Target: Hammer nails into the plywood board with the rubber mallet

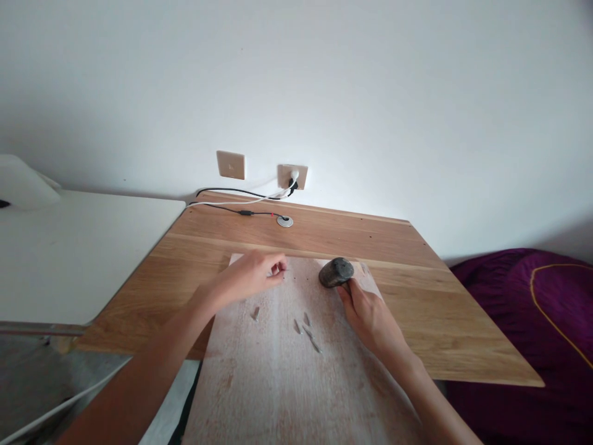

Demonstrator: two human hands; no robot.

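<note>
My right hand is wrapped round the handle of a mallet with a dark, rounded head, held over the far right part of a pale wooden board. Above the board's far left part, my left hand is closed in a pinch. A thin bit seems to stick out at its fingertips, too small to name. Just right of those fingertips, a row of small dark holes runs across the board. Several small grey, slim pieces lie on the board between my arms, and another grey piece rests below my left hand.
Beneath the board is a wooden table against a white wall. Cables run from a wall socket past a round cable hole. A white table adjoins on the left; purple fabric bulges at the right.
</note>
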